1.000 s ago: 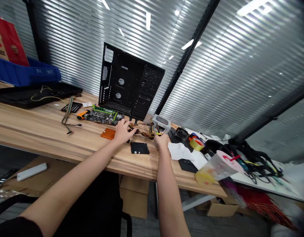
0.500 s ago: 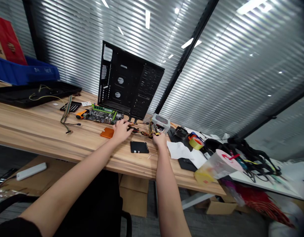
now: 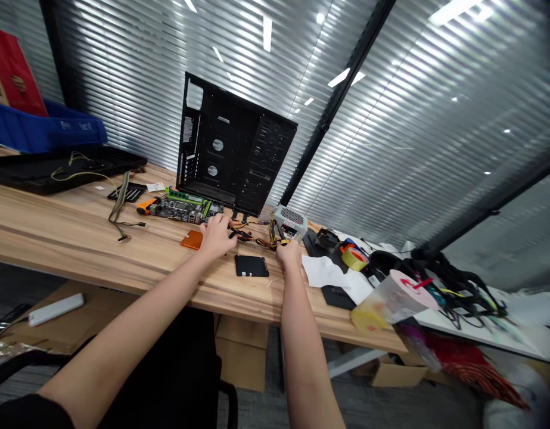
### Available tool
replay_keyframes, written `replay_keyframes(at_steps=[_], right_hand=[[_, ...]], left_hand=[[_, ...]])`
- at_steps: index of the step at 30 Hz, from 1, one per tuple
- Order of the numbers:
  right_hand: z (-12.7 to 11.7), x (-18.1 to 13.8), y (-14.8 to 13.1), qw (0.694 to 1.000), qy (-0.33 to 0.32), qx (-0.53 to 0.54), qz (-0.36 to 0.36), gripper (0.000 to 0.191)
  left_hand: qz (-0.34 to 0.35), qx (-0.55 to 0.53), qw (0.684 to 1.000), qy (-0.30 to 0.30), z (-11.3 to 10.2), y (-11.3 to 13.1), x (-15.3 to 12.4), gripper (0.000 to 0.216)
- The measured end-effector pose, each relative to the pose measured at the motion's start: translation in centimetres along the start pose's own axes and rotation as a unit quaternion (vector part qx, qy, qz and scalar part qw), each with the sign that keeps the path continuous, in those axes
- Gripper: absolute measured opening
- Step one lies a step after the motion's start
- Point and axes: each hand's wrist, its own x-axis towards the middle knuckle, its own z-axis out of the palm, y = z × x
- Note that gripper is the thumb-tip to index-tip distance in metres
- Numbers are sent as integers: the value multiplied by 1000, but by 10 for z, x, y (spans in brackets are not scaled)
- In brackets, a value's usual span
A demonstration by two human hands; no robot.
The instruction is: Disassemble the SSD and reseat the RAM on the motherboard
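My left hand (image 3: 217,233) lies on the wooden table (image 3: 69,238) with its fingers curled over a bundle of yellow, red and black cables (image 3: 257,236). My right hand (image 3: 289,252) is closed on the same cables, just in front of the small grey power supply (image 3: 291,221) they run from. An orange drive (image 3: 192,239) lies just left of my left hand. Between my forearms sits a black drive (image 3: 252,266). Behind them a green motherboard (image 3: 185,208) lies at the foot of an open black computer case (image 3: 232,155).
A loose ribbon cable (image 3: 119,208) and a black tray (image 3: 55,170) are at the left, with a blue bin (image 3: 42,128) behind. Right of my hands are white papers (image 3: 323,273), a tape roll (image 3: 354,258), a plastic cup (image 3: 391,301) and tangled black cables (image 3: 453,280).
My left hand has shifted slightly left and back along the cables. The right hand stays at the power supply cables; the view has drifted a little.
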Motion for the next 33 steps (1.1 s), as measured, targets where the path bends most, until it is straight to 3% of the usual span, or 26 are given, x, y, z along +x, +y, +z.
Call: replay_keyframes(at_steps=[5,19,25,33], right_hand=[[-1,-1,-1,1000,9,-4,13,34],[-7,3,4,999,25,18,38,35],[-6,1,3,999,33,24,26,36],[-7,-2,2,997,63,41,-4,32]], left_hand=[[-6,-5,1000,-1,-2,-2,1,12],[-15,-57,998,4,1,-16,9,19],[-11,-86,995,-48,8,-17,7,27],[-71,-146,981,-105,17,-20,7,44]])
